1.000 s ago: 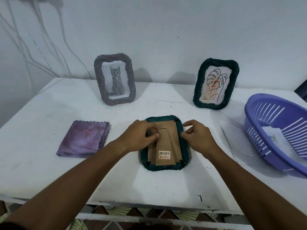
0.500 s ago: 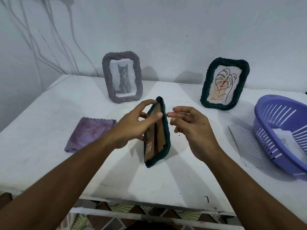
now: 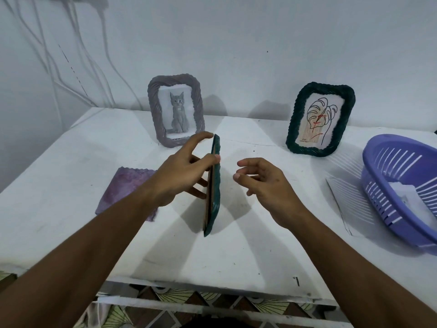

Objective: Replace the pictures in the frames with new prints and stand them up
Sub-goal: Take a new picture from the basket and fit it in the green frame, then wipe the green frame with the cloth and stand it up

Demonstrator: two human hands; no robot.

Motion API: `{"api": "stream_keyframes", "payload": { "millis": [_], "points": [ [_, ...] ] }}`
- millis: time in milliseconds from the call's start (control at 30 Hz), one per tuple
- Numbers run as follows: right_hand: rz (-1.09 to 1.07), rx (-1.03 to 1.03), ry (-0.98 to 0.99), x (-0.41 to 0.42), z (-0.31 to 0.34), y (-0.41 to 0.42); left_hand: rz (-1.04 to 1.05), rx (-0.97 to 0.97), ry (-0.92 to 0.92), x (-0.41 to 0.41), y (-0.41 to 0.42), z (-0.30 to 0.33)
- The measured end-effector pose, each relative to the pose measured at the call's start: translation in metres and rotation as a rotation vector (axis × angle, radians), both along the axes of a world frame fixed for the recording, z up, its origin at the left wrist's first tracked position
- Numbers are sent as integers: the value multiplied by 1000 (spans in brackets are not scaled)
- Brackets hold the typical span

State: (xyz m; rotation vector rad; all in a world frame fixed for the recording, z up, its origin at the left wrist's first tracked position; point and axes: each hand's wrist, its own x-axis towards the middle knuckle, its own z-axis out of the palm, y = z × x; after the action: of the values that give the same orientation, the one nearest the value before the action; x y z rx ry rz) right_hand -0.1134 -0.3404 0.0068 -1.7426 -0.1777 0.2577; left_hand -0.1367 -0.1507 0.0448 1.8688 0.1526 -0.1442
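Observation:
A dark green woven frame (image 3: pixel 214 200) stands on its edge at the middle of the white table (image 3: pixel 71 162), seen edge-on with its brown cardboard back facing left. My left hand (image 3: pixel 184 176) grips it, thumb on its top edge and fingers against the back. My right hand (image 3: pixel 262 183) hovers just to its right, fingers apart, holding nothing and not touching the frame. Against the wall stand a grey woven frame (image 3: pixel 153 114) with a cat print and a second green frame (image 3: pixel 293 129) with a line drawing.
A purple cloth (image 3: pixel 125 188) lies folded left of my left hand. A purple slotted plastic basket (image 3: pixel 387 166) with white paper inside sits at the right edge. A white sheet (image 3: pixel 340 200) lies beside it. The table's front edge is close below.
The green frame lay face down under both hands; my left hand has tilted it up onto its edge. My right hand has let go and drawn off to the right.

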Motion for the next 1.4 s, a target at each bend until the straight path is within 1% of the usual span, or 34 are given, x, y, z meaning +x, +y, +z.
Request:
{"api": "stream_keyframes", "payload": {
  "millis": [200,400,500,567,633,700,900,1033,1133,1233,1333,1400],
  "points": [
    [91,-204,96,5,-30,-16,62,-84,-33,0,16,-6],
    [-13,-132,79,8,-42,-24,93,-244,81,-5,16,-57],
    [-50,-152,65,12,-47,-35,76,-216,85,-2,14,-73],
    [-69,-183,32,13,-51,-40,23,-63,43,1,12,-79],
    [-92,-231,-24,13,-54,-43,-19,160,-20,5,12,-83],
    [-102,-304,-78,13,-57,-43,-37,294,-59,9,12,-85],
    [-103,-477,-235,15,-64,-43,-109,557,-211,17,10,-92],
    [-107,-517,-292,16,-72,-43,-134,616,-248,16,15,-94],
    [-115,-522,-308,17,-74,-42,-48,696,-308,12,25,-94],
    [-120,-530,-315,18,-75,-41,68,910,-352,8,42,-93],
    [-129,-539,-317,18,-75,-39,165,1126,-292,5,63,-96],
    [-132,-546,-316,18,-75,-39,225,1228,-191,1,70,-98]
  ]
}}
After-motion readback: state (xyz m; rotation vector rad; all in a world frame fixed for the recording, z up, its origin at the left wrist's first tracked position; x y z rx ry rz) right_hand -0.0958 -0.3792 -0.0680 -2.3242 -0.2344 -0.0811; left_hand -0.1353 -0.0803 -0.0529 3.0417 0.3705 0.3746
